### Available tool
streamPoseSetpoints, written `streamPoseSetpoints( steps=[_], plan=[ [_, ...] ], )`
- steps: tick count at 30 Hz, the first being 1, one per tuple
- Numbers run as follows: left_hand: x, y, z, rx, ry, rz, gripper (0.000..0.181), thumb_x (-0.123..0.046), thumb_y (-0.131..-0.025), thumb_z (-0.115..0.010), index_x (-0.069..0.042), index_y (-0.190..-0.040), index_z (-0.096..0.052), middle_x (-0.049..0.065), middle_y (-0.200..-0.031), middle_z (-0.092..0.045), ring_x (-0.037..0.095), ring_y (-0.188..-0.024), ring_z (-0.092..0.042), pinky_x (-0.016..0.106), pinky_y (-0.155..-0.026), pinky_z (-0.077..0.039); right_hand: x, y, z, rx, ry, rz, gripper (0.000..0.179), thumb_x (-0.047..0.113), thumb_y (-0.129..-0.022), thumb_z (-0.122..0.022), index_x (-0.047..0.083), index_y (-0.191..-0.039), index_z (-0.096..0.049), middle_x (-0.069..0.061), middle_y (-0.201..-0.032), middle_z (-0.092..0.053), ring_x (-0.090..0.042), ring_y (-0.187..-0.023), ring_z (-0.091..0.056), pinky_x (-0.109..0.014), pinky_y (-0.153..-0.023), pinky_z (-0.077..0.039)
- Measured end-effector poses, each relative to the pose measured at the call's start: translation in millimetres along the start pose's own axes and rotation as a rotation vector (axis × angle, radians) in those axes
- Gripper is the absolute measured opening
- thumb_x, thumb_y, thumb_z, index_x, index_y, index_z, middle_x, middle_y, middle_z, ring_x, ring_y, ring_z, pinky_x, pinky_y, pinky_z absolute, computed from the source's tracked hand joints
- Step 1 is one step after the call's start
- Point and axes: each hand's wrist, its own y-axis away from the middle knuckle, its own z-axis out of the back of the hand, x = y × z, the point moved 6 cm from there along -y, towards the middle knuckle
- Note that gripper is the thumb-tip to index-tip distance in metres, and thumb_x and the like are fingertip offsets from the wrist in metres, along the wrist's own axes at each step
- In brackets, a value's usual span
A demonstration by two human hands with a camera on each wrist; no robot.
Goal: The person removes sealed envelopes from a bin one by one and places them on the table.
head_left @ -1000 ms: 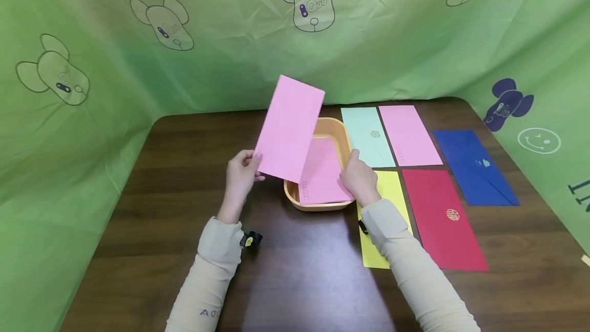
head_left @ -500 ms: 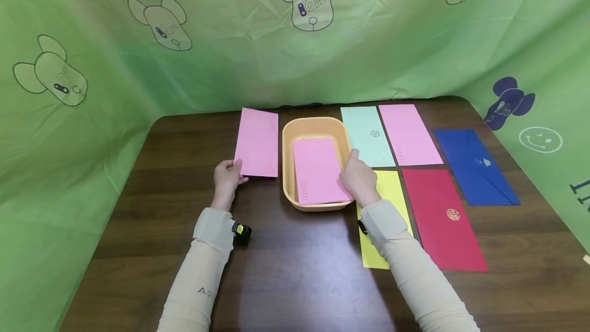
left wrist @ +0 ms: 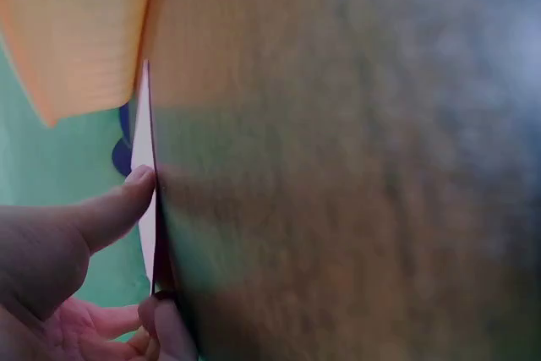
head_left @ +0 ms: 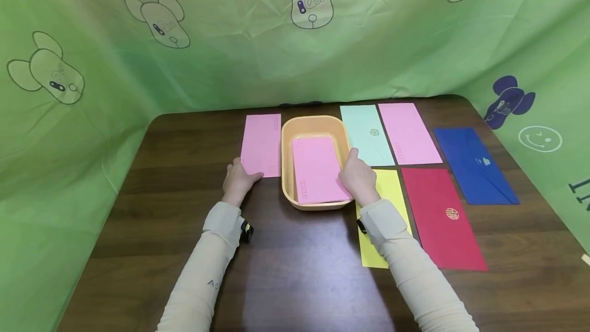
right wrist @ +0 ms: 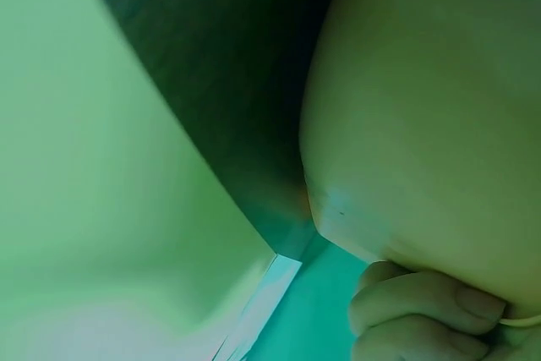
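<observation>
A pink envelope [head_left: 260, 142] lies on the table just left of an orange plastic tray [head_left: 287, 168]. My left hand [head_left: 238, 181] touches its near left corner, thumb along the near edge and fingers at the left side. In the left wrist view, the thumb [left wrist: 118, 209] lies against the envelope's edge [left wrist: 144, 141] and the other fingers are bent at the corner. My right hand [head_left: 359, 175] grips the tray's right rim. Its fingers [right wrist: 431, 302] curl against the tray's outer wall [right wrist: 423, 124]. Pink envelopes [head_left: 318, 168] lie stacked inside the tray.
Right of the tray lie a pale green envelope [head_left: 366, 135], a pink envelope [head_left: 409, 132], a blue envelope [head_left: 477, 165] and a red envelope [head_left: 440, 214]. A yellow envelope [head_left: 389, 193] is partly under the right forearm. A green cloth [head_left: 230, 40] hangs behind the table [head_left: 166, 209].
My left hand has carried the pink envelope from above the tray leftward and down onto the table, and its fingers have spread at the corner. My right hand has stayed on the tray rim.
</observation>
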Motion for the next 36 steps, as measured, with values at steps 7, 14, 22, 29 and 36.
streamPoseSetpoints(
  steps=[7, 14, 22, 29, 36],
  plan=[
    [-4.3, -0.6, -2.6, -0.018, -0.037, 0.021, 0.082, -0.040, -0.083, -0.070, -0.005, -0.146, -0.030, 0.029, -0.132, -0.039, 0.046, -0.116, -0.051, 0.055, -0.093, -0.045, -1, -1.6, 0, 0.004, -0.001, -0.006, 0.039, 0.010, -0.083, -0.046, 0.000, -0.119, -0.033, -0.025, -0.092, -0.064, -0.038, -0.081, -0.064, -0.042, -0.059, -0.044],
    [-6.4, -1.3, -5.1, -0.019, -0.039, 0.033, 0.080, -0.043, -0.084, -0.068, -0.006, -0.146, -0.032, 0.030, -0.130, -0.035, 0.048, -0.118, -0.047, 0.057, -0.093, -0.044, -2, -1.6, 0, 0.000, -0.002, -0.006, 0.039, 0.010, -0.083, -0.046, 0.000, -0.118, -0.033, -0.024, -0.090, -0.064, -0.037, -0.079, -0.064, -0.041, -0.057, -0.043],
    [-3.2, -3.2, -4.4, -0.014, -0.016, 0.073, 0.078, -0.042, -0.089, -0.061, -0.005, -0.148, -0.026, 0.031, -0.135, -0.032, 0.048, -0.116, -0.050, 0.056, -0.092, -0.046, -1, -2.9, -2, 0.008, -0.002, -0.007, 0.041, 0.010, -0.084, -0.045, 0.000, -0.121, -0.032, -0.023, -0.090, -0.064, -0.036, -0.079, -0.064, -0.040, -0.057, -0.043],
    [-14.8, 4.9, 7.8, -0.118, 0.079, -0.010, 0.042, -0.029, -0.094, -0.054, 0.002, -0.122, -0.051, 0.024, -0.112, -0.058, 0.034, -0.090, -0.060, 0.043, -0.075, -0.048, -1, -2.7, -2, 0.011, -0.001, -0.004, 0.041, 0.009, -0.084, -0.044, -0.001, -0.122, -0.032, -0.024, -0.091, -0.064, -0.037, -0.080, -0.064, -0.040, -0.058, -0.043],
    [-59.0, 35.2, 8.5, -0.171, 0.064, -0.221, 0.038, -0.033, -0.096, -0.050, -0.004, -0.092, -0.073, 0.012, -0.083, -0.072, 0.026, -0.075, -0.064, 0.039, -0.069, -0.050, 0, -2.6, -1, 0.007, 0.004, -0.008, 0.041, 0.009, -0.084, -0.044, 0.000, -0.123, -0.032, -0.024, -0.092, -0.064, -0.038, -0.081, -0.064, -0.041, -0.059, -0.043]
  ],
)
